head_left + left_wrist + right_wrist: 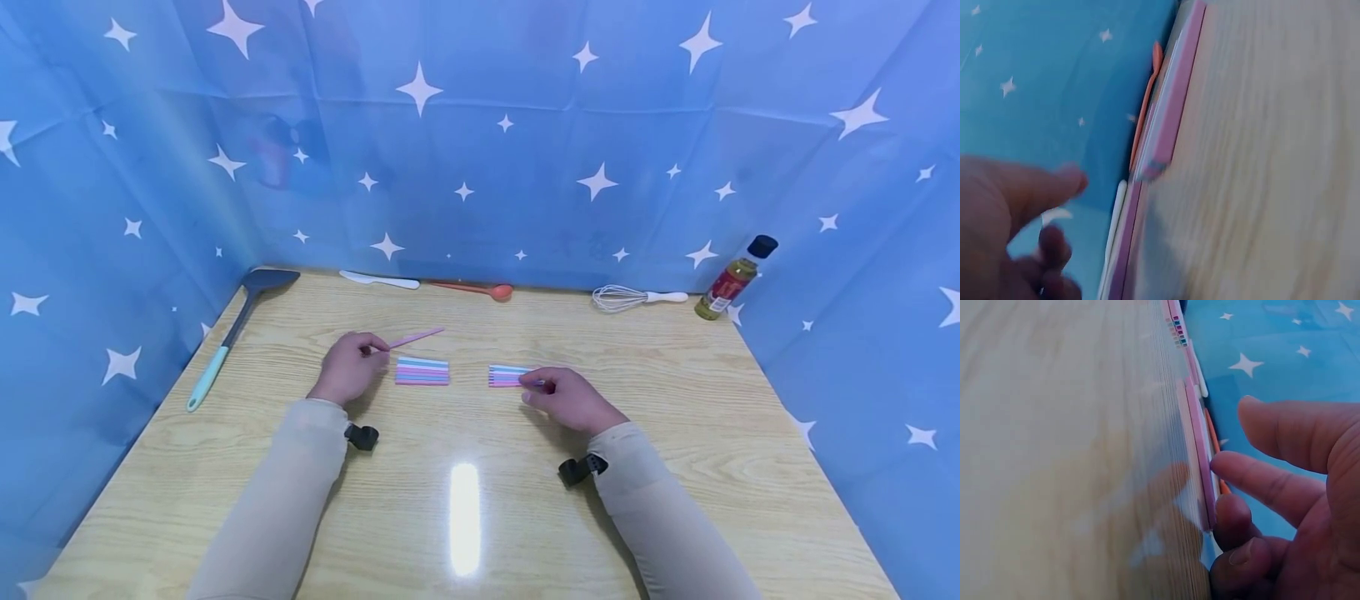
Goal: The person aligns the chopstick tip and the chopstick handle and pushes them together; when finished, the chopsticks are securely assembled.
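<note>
Left of centre in the head frame, the left hand (348, 368), fingers loose and grasping nothing, is beside a slanting pink stick (420, 337) and a pastel stick row (422, 372); right of centre, the right hand's (572, 398) relaxed, unclenched fingers touch another stick row (504, 376).

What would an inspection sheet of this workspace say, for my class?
Surface: pale wood-grain table, bright reflection towards the front.
Job's things: left row and right row of coloured sticks; loose pink stick behind the left row.
Clutter: turner on the left; knife, orange spoon and whisk along the back; bottle at back right.
Hands: left hand at the loose stick's left end, contact unclear; right hand at the right row, thumb clear of it.
Cables: nothing seen.
Surroundings: blue curtain with white stars.
</note>
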A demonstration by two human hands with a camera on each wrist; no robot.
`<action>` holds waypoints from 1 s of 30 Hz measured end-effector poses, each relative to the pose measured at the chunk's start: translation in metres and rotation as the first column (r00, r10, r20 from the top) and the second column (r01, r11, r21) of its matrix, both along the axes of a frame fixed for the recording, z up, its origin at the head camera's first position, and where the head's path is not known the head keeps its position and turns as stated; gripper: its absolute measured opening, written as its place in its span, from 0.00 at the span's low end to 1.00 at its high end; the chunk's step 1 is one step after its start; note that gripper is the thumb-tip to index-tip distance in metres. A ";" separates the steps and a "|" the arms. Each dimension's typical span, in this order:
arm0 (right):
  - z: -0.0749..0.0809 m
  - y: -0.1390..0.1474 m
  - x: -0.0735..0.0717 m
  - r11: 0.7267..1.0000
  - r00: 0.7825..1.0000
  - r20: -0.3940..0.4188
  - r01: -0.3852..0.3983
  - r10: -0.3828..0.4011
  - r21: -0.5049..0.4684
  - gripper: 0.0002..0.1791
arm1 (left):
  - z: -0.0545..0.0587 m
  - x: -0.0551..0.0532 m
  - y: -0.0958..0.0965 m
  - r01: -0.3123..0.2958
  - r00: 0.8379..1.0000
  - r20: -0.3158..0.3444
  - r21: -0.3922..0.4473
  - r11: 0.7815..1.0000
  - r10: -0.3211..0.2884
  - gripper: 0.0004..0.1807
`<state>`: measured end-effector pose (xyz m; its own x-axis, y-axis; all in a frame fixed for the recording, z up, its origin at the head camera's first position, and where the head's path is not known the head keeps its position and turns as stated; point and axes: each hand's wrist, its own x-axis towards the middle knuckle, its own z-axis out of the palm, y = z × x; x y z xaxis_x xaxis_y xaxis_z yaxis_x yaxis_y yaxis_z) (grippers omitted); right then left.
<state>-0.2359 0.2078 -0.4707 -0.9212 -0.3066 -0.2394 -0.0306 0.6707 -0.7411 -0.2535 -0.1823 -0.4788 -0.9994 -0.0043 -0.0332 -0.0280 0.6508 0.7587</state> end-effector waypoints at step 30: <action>-0.002 0.002 -0.004 0.999 0.999 -0.009 -0.033 0.032 -0.008 0.14 | 0.005 0.008 0.024 0.322 0.946 0.054 -0.066 0.944 -0.319 0.07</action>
<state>-0.2398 0.2094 -0.4726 -0.9128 -0.3384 -0.2286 -0.0589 0.6630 -0.7463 -0.2455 -0.1588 -0.4743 -0.9462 0.3119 -0.0865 0.1605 0.6841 0.7115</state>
